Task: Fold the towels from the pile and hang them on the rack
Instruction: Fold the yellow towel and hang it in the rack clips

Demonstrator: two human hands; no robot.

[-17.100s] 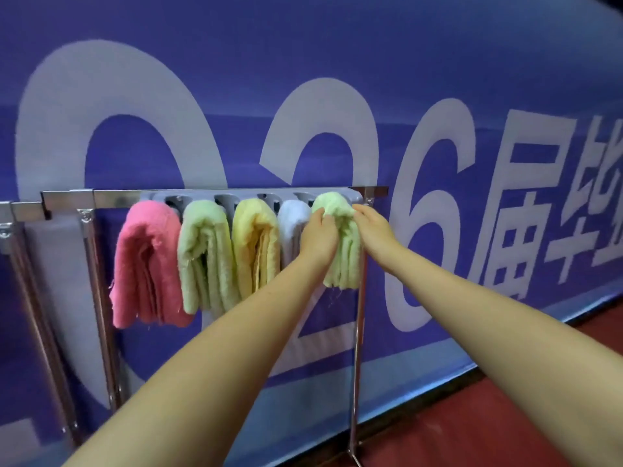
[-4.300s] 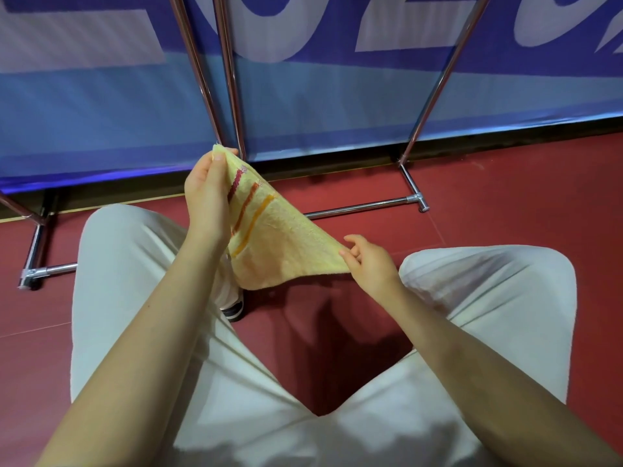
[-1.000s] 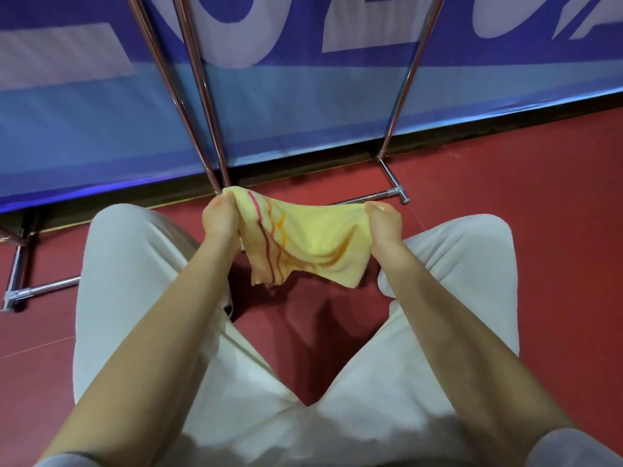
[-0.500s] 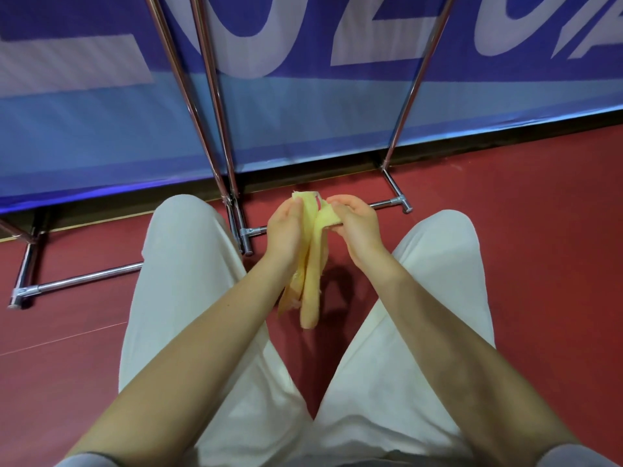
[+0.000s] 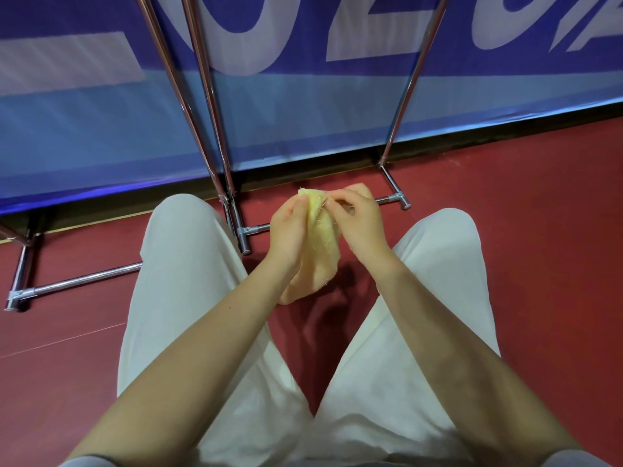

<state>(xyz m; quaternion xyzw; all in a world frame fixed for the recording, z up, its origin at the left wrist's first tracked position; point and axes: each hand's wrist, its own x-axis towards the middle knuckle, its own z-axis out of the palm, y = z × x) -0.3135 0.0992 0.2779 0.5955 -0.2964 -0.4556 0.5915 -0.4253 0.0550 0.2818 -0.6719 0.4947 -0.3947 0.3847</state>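
A small yellow towel [image 5: 322, 254], folded into a narrow hanging strip, dangles between my knees above the red floor. My left hand [image 5: 290, 227] grips its left side near the top, fingers curled round the cloth. At the upper edge my right hand [image 5: 357, 220] pinches the towel's top from the right. Only the chrome legs and feet of the rack [image 5: 215, 136] show in front of me; its top rail, the hung towels and the pile are out of view.
A second rack leg [image 5: 404, 106] rises at the right, with foot bars [image 5: 77, 284] lying on the floor. A blue banner [image 5: 101, 136] stands behind the rack. My cream trouser legs [image 5: 188, 298] flank the towel on both sides.
One second ago the towel was spread wide between my hands. They have come together, and the towel now hangs doubled into a narrow strip, held at its top by both hands.
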